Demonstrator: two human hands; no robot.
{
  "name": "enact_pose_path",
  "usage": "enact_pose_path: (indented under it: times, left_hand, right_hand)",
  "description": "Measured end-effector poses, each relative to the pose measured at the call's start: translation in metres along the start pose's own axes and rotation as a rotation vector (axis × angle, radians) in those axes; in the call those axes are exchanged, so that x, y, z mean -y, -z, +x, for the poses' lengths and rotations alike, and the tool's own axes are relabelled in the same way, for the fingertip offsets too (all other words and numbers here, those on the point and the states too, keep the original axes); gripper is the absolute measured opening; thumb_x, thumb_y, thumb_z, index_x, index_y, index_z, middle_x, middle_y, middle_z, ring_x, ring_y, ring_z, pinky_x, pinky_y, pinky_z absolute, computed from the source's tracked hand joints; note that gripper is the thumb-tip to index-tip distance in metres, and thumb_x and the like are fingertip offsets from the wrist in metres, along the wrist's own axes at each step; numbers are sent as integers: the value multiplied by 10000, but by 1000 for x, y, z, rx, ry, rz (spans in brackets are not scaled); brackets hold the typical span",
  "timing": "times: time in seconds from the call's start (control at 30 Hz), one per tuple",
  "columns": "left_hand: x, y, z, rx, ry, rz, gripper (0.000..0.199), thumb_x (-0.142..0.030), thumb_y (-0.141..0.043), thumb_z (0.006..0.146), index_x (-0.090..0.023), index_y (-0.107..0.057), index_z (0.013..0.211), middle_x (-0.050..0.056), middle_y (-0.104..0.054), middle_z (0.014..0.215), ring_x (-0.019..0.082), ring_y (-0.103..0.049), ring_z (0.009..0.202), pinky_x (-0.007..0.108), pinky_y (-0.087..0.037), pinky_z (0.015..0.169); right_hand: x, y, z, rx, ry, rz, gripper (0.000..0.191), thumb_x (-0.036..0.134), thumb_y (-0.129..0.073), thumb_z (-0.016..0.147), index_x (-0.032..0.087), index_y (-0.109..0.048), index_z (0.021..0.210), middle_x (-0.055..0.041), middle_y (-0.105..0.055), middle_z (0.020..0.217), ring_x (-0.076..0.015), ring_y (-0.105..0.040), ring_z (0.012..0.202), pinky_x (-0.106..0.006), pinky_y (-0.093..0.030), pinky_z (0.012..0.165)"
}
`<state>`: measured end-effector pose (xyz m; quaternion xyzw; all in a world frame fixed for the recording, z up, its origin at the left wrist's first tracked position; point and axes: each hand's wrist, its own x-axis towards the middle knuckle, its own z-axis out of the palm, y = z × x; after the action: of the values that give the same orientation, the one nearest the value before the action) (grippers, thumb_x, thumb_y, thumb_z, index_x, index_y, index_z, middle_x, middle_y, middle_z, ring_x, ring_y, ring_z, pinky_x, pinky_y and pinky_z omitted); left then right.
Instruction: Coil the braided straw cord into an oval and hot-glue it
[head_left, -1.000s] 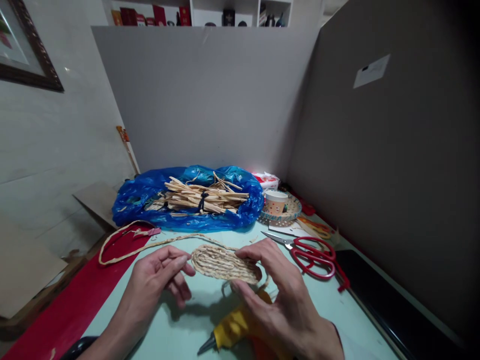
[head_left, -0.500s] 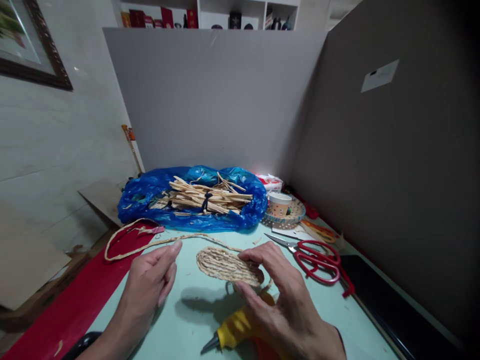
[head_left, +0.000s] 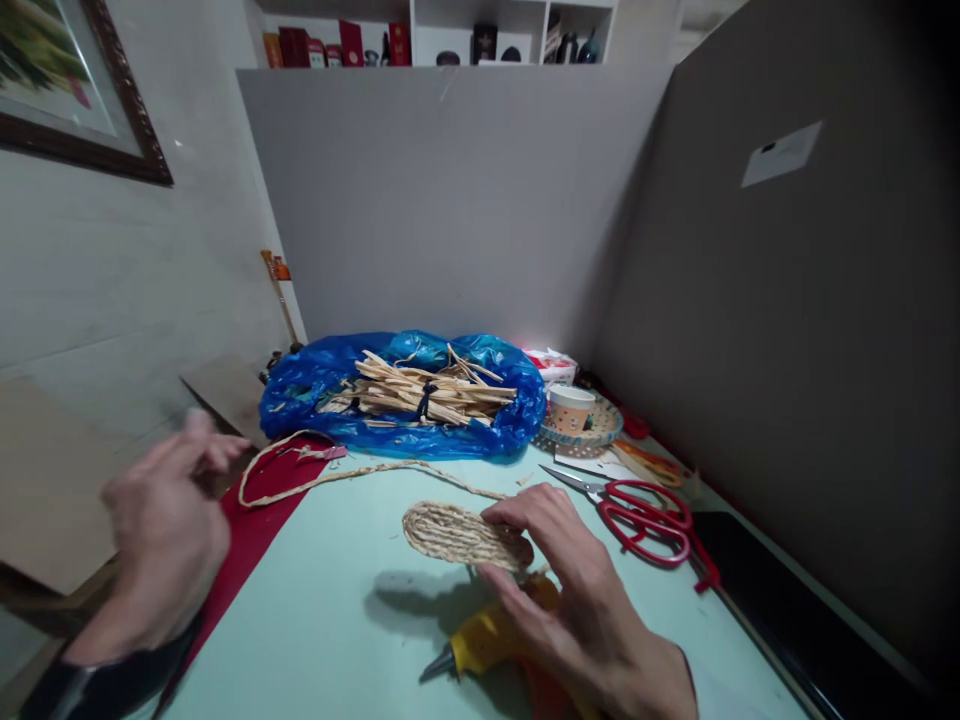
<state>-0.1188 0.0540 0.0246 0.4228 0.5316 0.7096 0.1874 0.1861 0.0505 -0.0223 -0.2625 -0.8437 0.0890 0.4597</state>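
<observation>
Between the thumb and fingers of my right hand is an oval coil of braided straw cord, raised a little over the table. From the coil a long tail of straw cord runs left and loops over the red strip. Below the coil lies a yellow glue gun, its dark nozzle pointing left and its body partly behind my right hand. My left hand is off to the left above the red strip, holding nothing I can see. Motion smears its fingers, though some look stretched out.
A blue plastic bag with a tied bundle of dried straw lies at the back. Right of it, a paper cup stands in a woven basket. Red-handled scissors and a black flat object lie along the right.
My left hand has swung left, away from the coil, to the table's left edge. My right hand still holds the coil in nearly the same place. The whole view has shifted slightly.
</observation>
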Motion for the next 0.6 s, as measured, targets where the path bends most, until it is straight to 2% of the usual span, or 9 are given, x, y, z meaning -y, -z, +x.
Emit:
enact_pose_path:
  times: [0.07,0.1,0.13,0.2,0.23,0.3,0.37,0.47,0.6]
  left_hand:
    - [3,-17,-18,77,16,84,402,-478,-597,861,-253,-505,541,-41,-661,727,260,-605,1065,446,-307,1127]
    - [2,-27,-30,186,33,130,275,-455,-643,835,-257,-653,644,-26,-708,829,261,-626,1007,432,-369,1074]
    - [1,-38,-43,292,34,161,188,-445,-680,808,-266,-732,781,-12,-741,937,264,-640,995,411,-420,1018]
    - [-5,-55,-65,526,40,202,217,-378,-767,732,-279,-774,925,10,-760,1062,277,-654,1040,357,-481,937]
    - [-7,-60,-74,682,-13,257,266,-345,-757,750,-302,-758,1012,5,-755,1100,262,-660,1043,328,-496,908]
    - [-10,-65,-85,848,-23,294,267,-275,-740,777,-322,-740,1041,-11,-763,1093,234,-676,1026,283,-503,896]
    - [-10,-64,-88,899,28,276,212,-244,-725,792,-336,-740,983,-39,-778,1002,204,-697,958,234,-512,853]
    - [-9,-59,-86,863,84,218,155,-273,-739,782,-344,-751,919,-55,-783,883,187,-715,858,191,-531,763]
    - [-8,-55,-83,866,82,212,77,-314,-737,788,-354,-782,836,-57,-791,821,172,-728,781,156,-540,695]
  right_hand:
    - [1,0,0,50,27,-1,183,141,-645,898,155,-565,1062,-60,-621,902,-216,-528,836,-392,-425,787]
    - [2,0,0,74,40,1,179,147,-649,899,156,-568,1058,-59,-628,905,-217,-526,842,-399,-420,800]
    - [2,0,0,98,49,4,183,154,-651,900,159,-568,1064,-59,-636,914,-217,-525,848,-406,-416,812]
    - [3,-1,-1,135,60,9,199,163,-644,908,167,-559,1088,-57,-651,942,-215,-524,859,-414,-408,833]
    - [3,-1,-2,150,63,11,213,168,-638,912,170,-551,1107,-59,-655,961,-216,-523,869,-419,-406,842]
    - [5,-2,-3,172,67,18,239,177,-622,923,171,-534,1145,-68,-657,994,-222,-522,895,-426,-402,859]
    - [7,-2,-5,177,67,22,246,186,-615,927,171,-521,1154,-70,-648,975,-227,-516,889,-424,-405,849]
    - [9,-1,-5,170,41,42,286,214,-640,917,167,-497,1161,-68,-620,946,-229,-512,873,-413,-415,829]
    - [9,9,0,237,-27,184,380,367,-690,887,151,-512,1144,-80,-600,990,-236,-515,899,-411,-418,836]
